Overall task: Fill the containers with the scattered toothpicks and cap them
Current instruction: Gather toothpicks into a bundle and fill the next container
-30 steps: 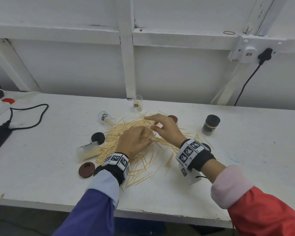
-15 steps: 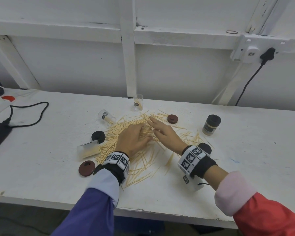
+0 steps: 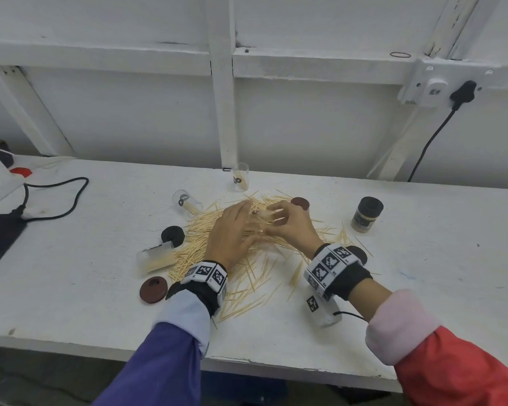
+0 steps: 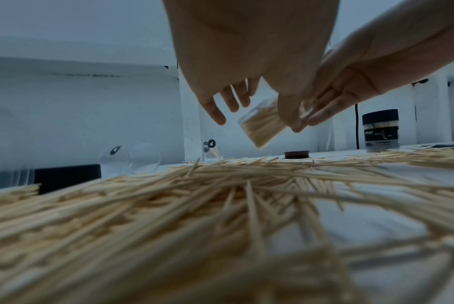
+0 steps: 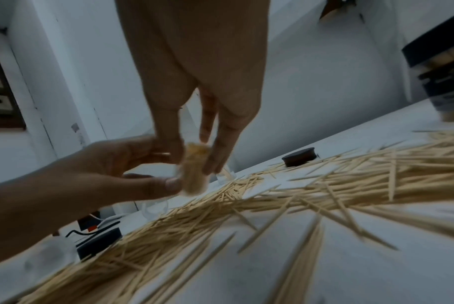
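Observation:
A wide pile of loose toothpicks (image 3: 203, 241) covers the middle of the white table (image 3: 423, 288). Just above the pile both hands meet around one small clear container (image 4: 262, 125) packed with toothpicks, tilted and off the table. My left hand (image 3: 241, 218) pinches it between thumb and forefinger, as the right wrist view shows. My right hand (image 3: 279, 218) grips the container (image 5: 194, 170) from the other side, thumb and fingers straddling it. In the head view the container is mostly hidden by the fingers.
A clear container (image 3: 186, 202) lies on its side, another (image 3: 241, 177) stands by the wall post, and a part-filled one (image 3: 156, 257) lies left of the pile. A black-capped full jar (image 3: 367, 213) stands right. Loose caps: black (image 3: 173, 235), brown (image 3: 153, 289), brown (image 3: 300, 204).
Both hands lay low on the pile before; now they have come together further back and hold a filled container raised off the toothpicks.

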Tool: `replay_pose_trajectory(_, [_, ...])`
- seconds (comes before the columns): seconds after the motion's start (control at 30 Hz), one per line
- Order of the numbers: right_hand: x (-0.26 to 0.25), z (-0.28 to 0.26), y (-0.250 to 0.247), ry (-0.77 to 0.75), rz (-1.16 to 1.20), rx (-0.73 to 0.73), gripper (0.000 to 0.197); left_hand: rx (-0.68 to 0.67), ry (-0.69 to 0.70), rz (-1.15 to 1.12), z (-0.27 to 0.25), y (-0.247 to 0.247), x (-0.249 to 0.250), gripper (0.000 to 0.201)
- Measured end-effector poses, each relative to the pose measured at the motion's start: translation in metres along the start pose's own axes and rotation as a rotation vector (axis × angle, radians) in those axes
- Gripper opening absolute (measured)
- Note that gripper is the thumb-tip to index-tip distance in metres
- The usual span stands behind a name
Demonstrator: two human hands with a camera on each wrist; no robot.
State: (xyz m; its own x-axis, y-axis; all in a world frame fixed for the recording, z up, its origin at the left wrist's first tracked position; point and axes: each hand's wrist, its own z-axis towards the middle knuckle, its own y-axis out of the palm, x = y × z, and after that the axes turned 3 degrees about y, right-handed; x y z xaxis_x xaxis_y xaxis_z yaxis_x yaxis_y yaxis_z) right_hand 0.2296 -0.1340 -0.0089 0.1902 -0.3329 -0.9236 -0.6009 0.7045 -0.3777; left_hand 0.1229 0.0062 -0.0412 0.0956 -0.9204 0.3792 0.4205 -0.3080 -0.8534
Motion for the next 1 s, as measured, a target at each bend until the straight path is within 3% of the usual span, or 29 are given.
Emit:
replay_pose_trajectory(0.13, [0.001, -0.001, -0.001, 0.073, 0.070, -0.106, 0.048, -0.023, -0.027, 0.004, 0.000, 0.000, -0.001, 0.084])
replay_pose_trajectory(0.27, [0.004, -0.001, -0.003, 0.080, 0.033, -0.044, 0.048, -0.051, -0.022, 0.014, 0.000, 0.002, -0.002, 0.084])
replay_pose_trajectory(0.5, [0.002, -0.006, -0.007, 0.080, 0.081, -0.160, 0.051, -0.066, 0.010, 0.003, -0.001, 0.001, -0.003, 0.059])
replay_pose_trajectory(0.63, [-0.003, -0.008, -0.013, 0.093, 0.277, -0.295, 0.033, -0.068, -0.008, -0.010, -0.001, 0.000, -0.001, 0.049])
replay_pose_trajectory(0.9, [-0.004, -0.002, -0.011, 0.095, 0.259, -0.201, 0.027, -0.043, 0.048, -0.072, -0.002, -0.002, 0.003, 0.049])
replay_pose_trajectory(1.0, [-0.008, -0.003, -0.011, 0.097, 0.285, -0.227, 0.036, -0.048, 0.017, -0.043, -0.002, -0.003, 0.003, 0.050])
